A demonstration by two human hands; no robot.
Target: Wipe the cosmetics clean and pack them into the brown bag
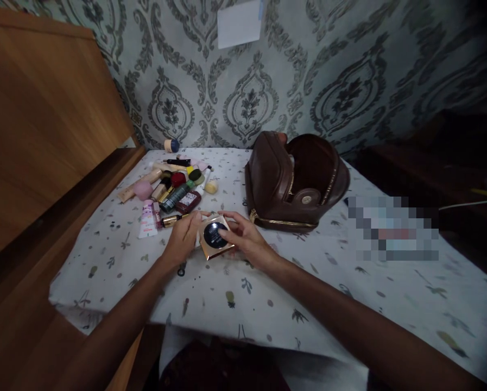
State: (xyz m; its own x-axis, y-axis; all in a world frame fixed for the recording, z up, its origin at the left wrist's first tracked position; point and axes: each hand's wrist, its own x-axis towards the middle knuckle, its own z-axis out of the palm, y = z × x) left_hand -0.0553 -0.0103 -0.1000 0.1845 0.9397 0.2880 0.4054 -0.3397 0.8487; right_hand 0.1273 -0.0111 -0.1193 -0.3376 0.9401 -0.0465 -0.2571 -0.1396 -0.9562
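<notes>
A square gold makeup compact (206, 245) with a round black centre is held up above the near part of the table, tilted toward me. Its right side is gripped by my right hand (249, 241), the thumb lying across the black disc. My left hand (183, 238) is closed at the compact's left edge, with its fingertips partly hidden behind. Just left of that hand lies a small dark bottle with gold parts (170, 221). Beyond my right hand stands a brown cosmetic bag (267, 179), unzipped, its lid raised and its interior dark.
Several cosmetics lie heaped at the left: a white tube (147, 220), a pink sponge (143, 189), a dark red bottle (188, 201). A blue-capped jar (172, 145) stands near the wall. A wooden panel (43, 108) borders the patterned tablecloth (267, 309). A blurred patch covers something at right.
</notes>
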